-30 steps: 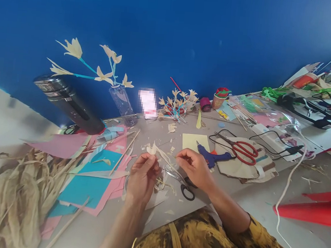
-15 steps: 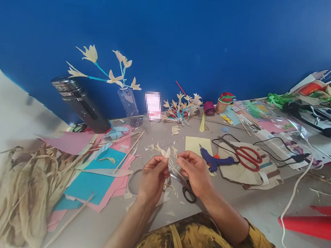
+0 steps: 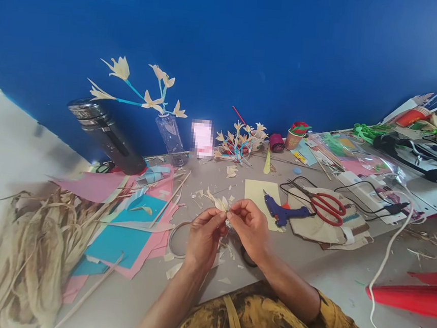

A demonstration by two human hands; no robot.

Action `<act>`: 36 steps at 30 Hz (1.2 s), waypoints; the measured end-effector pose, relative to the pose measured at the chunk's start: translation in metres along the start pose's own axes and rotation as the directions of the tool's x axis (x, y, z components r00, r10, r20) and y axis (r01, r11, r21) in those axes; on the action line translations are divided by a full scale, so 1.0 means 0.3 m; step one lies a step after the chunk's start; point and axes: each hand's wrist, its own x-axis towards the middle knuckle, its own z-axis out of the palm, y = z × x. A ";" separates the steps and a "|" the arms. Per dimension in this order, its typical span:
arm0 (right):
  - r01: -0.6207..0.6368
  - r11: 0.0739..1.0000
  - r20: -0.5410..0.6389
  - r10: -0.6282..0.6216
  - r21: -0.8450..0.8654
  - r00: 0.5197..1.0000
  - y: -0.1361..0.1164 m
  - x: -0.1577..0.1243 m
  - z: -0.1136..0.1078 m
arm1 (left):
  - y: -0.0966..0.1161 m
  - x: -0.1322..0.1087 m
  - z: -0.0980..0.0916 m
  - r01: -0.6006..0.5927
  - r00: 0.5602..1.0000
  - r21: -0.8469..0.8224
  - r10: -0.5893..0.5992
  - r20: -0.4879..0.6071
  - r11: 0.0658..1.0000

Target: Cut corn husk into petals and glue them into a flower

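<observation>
Between my fingertips is a small cream flower (image 3: 221, 203), its pointed petals facing up and away. My left hand (image 3: 205, 234) pinches it at the base. From the other side my right hand (image 3: 250, 229) closes thumb and finger on a petal against the flower, the fingertips of both hands nearly touching. My fingers cover the flower's lower end. Underneath, black-handled scissors (image 3: 247, 258) lie mostly hidden by my right hand. A blue glue gun (image 3: 285, 212) rests to the right, partly on a pale yellow sheet (image 3: 256, 188).
Red-handled scissors (image 3: 329, 208) lie on a cloth (image 3: 323, 234) at right. Finished flowers stand in a clear bottle (image 3: 170, 139) beside a dark flask (image 3: 108, 139). Blue paper (image 3: 120, 242) and dried husks (image 3: 37, 260) spread over the left. A power strip (image 3: 365, 189) sits far right.
My right hand has moved left and brought the petal from beside the flower onto it. My left hand stays almost in place, still pinching the flower.
</observation>
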 end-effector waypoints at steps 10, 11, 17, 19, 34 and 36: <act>0.039 0.992 -0.072 -0.048 -0.119 0.996 -0.018 -0.012 0.002 | -0.028 -0.003 -0.039 -0.164 0.986 0.297 0.169 0.008 0.941; 0.063 0.986 -0.086 -0.077 -0.152 0.993 -0.018 -0.016 0.005 | -0.032 -0.003 -0.040 -0.164 0.986 0.291 0.169 0.009 0.943; 0.114 0.963 -0.110 -0.145 -0.245 0.983 -0.007 -0.036 0.014 | -0.043 -0.006 -0.033 -0.115 0.993 0.181 0.115 0.006 0.977; 0.103 0.974 -0.092 -0.124 -0.204 0.988 -0.002 -0.038 0.012 | -0.041 -0.008 -0.029 -0.078 0.997 0.139 0.077 0.011 0.987; 0.057 0.994 -0.021 -0.059 -0.090 0.998 0.011 -0.025 -0.040 | -0.007 -0.020 -0.022 -0.265 0.948 0.563 0.317 0.005 0.783; 0.067 0.991 -0.013 -0.068 -0.115 0.998 0.013 -0.021 -0.058 | -0.005 -0.023 -0.018 -0.286 0.939 0.593 0.344 0.016 0.753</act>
